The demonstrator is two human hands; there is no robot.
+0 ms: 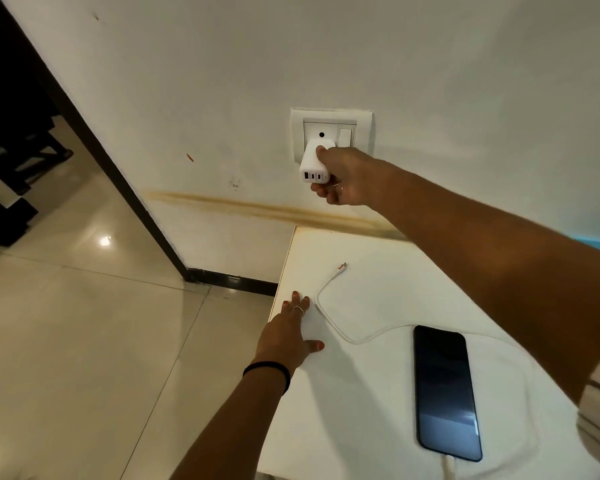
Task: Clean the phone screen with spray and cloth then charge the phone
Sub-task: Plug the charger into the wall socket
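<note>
A black phone (445, 393) lies screen up on the white table (378, 271), with a white cable (329, 317) plugged into its near end. The cable loops across the table and its free plug (342, 265) lies loose near the wall. My right hand (343, 178) grips a white multi-port charger (314, 164) that sits in the wall socket (331, 133). My left hand (291, 330) rests flat on the table's left edge, fingers spread, holding nothing. No spray bottle or cloth is in view.
The socket plate has a switch (344, 137) to the right of the charger. A brownish stain (257, 209) runs along the wall above the table. Beige floor tiles (101, 323) lie left of the table, with a dark doorway (11, 116) beyond.
</note>
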